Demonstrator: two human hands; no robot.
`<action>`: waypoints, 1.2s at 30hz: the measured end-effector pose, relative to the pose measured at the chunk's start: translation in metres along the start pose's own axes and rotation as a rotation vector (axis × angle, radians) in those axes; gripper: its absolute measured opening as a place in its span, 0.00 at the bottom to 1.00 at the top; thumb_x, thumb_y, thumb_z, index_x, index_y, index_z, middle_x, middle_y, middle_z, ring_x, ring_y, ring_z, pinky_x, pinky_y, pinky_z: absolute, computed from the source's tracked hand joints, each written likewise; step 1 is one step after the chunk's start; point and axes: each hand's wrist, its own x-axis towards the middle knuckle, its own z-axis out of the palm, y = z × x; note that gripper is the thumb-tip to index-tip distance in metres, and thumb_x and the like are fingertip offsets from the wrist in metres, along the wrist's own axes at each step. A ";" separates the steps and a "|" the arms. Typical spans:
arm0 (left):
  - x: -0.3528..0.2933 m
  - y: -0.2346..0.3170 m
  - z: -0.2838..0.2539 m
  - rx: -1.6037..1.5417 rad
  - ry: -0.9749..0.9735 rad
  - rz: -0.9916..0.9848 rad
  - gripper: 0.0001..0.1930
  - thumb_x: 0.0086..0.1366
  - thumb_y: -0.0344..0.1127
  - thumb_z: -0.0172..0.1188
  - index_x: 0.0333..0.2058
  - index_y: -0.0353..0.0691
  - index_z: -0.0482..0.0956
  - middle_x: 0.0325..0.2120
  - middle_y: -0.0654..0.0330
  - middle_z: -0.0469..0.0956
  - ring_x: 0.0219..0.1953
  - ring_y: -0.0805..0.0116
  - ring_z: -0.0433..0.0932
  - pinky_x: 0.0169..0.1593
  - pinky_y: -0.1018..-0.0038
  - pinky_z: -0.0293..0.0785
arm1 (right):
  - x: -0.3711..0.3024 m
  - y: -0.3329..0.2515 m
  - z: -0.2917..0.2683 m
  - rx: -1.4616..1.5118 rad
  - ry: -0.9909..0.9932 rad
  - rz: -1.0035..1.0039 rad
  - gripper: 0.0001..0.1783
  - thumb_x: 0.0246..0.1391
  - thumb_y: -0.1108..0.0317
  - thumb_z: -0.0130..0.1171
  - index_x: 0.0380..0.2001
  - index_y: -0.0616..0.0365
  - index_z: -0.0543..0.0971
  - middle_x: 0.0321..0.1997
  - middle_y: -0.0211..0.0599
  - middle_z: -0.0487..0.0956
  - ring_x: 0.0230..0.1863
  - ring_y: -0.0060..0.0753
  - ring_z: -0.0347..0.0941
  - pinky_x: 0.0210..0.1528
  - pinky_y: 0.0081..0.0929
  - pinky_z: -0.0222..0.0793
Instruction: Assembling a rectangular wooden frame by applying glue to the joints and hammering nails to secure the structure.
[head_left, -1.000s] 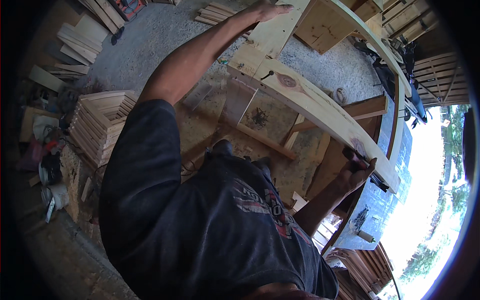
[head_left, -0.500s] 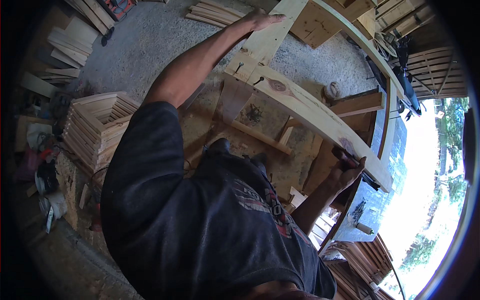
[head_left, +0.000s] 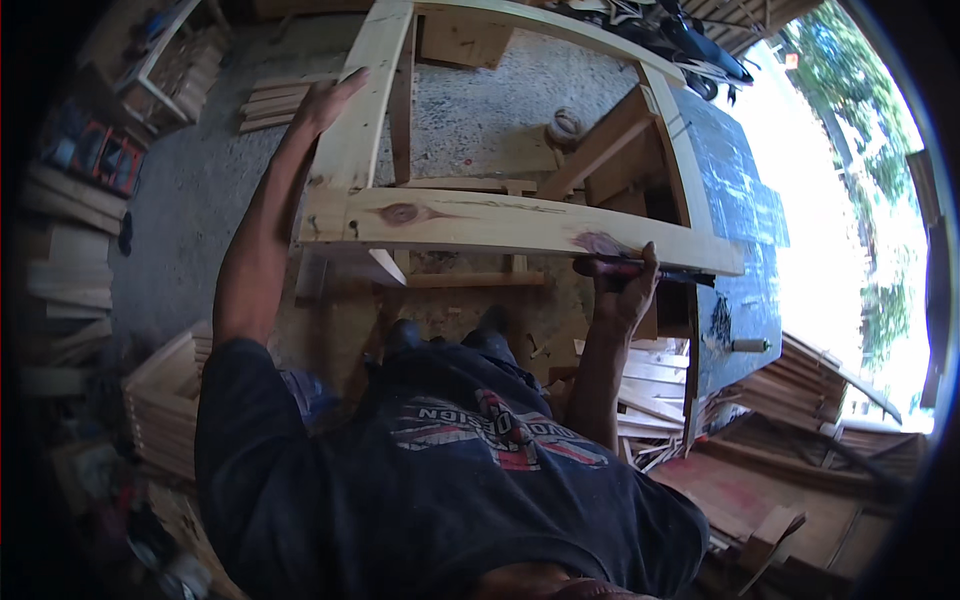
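A pale wooden frame (head_left: 520,216) of joined boards lies in front of me, its right end over a blue-grey tabletop. A dark knot marks the near board, and nails stick up at its left corner. My left hand (head_left: 328,104) grips the outer edge of the frame's left board, far from me. At the near board's right part, my right hand (head_left: 628,290) is closed around a dark red and black tool (head_left: 610,267), held along the board's near edge. Its exact kind is not clear, as the fingers cover part of it.
The blue-grey tabletop (head_left: 735,180) stands at the right, with a small cylinder (head_left: 752,345) on it. Stacked wooden frames (head_left: 165,400) are at the left. Boards (head_left: 285,103) lie on the floor beyond my left arm. A roll of tape (head_left: 564,126) shows through the frame.
The view has turned, so the frame now appears straighter and further left. Both hands keep their places on it, the right still with the tool.
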 end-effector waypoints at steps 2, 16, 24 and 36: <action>-0.002 -0.002 -0.007 0.014 -0.009 0.048 0.29 0.67 0.56 0.58 0.52 0.35 0.80 0.44 0.60 0.81 0.47 0.73 0.77 0.52 0.76 0.70 | -0.006 0.001 0.007 -0.022 -0.042 -0.053 0.26 0.57 0.64 0.65 0.55 0.56 0.67 0.49 0.38 0.74 0.50 0.36 0.75 0.49 0.38 0.79; -0.007 0.004 -0.029 0.081 0.150 0.104 0.30 0.66 0.60 0.58 0.43 0.33 0.84 0.35 0.61 0.82 0.39 0.72 0.77 0.46 0.75 0.70 | 0.000 0.014 0.026 0.019 -0.141 -0.067 0.23 0.59 0.65 0.62 0.55 0.56 0.67 0.47 0.35 0.74 0.47 0.33 0.76 0.49 0.36 0.79; 0.001 -0.010 -0.031 0.159 0.205 -0.027 0.33 0.65 0.63 0.57 0.47 0.32 0.83 0.39 0.56 0.84 0.44 0.71 0.78 0.51 0.73 0.71 | 0.005 0.019 0.015 0.000 -0.095 -0.083 0.24 0.58 0.62 0.64 0.54 0.55 0.68 0.48 0.37 0.75 0.47 0.34 0.76 0.50 0.37 0.78; -0.198 -0.016 -0.006 -0.613 -0.133 0.337 0.68 0.44 0.82 0.59 0.73 0.43 0.42 0.69 0.54 0.57 0.69 0.62 0.59 0.68 0.64 0.57 | 0.012 0.018 0.010 -0.049 -0.181 0.087 0.25 0.59 0.54 0.62 0.51 0.60 0.71 0.49 0.44 0.76 0.47 0.44 0.77 0.45 0.41 0.82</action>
